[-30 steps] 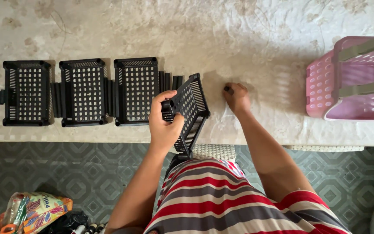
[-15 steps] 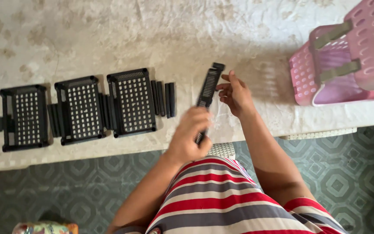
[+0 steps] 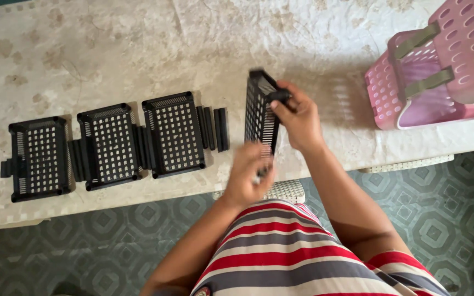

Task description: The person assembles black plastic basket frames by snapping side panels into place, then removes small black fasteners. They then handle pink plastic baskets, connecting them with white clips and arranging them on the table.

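I hold a black perforated plastic basket (image 3: 260,112) tipped on its side above the front edge of the marble table (image 3: 138,44). My left hand (image 3: 248,176) grips its near lower end. My right hand (image 3: 298,118) grips its right rim, with a small black piece (image 3: 278,97) pinched at the fingertips. To the left, three more black baskets stand in a row on the table: one at the far left (image 3: 39,158), one in the middle (image 3: 109,145), one nearest (image 3: 175,134).
Loose black strips (image 3: 214,128) lie between the nearest basket and my hands. Pink perforated baskets (image 3: 440,71) with olive handles are stacked at the table's right edge. Patterned floor tiles (image 3: 83,246) show below the table edge.
The held basket has turned further upright and shifted slightly away from me. My right hand has closed on its rim. The camera has tilted.
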